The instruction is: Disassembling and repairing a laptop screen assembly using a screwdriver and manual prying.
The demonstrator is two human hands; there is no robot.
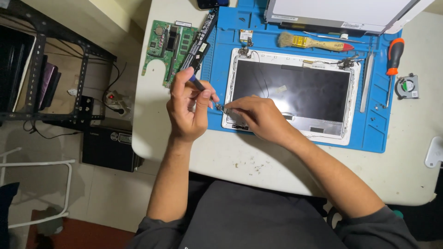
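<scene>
I am seeing a detached screen panel (341, 11) lying at the upper right of the frame, a pale grey rectangle with small white labels along its lower edge. Below it, in the middle of the frame, a white laptop lid (291, 94) is lying open, showing a dark rectangular back. At the upper left, a white label (183, 24) is sitting beside the green board.

A white table (295, 170) with rounded corners carries it all. A blue work mat (369, 133) covers its far middle, a green circuit board (168, 48) sits off the mat's left edge with a black battery bar (201, 39) beside it, and a small fan (408, 86) rests at right.
</scene>
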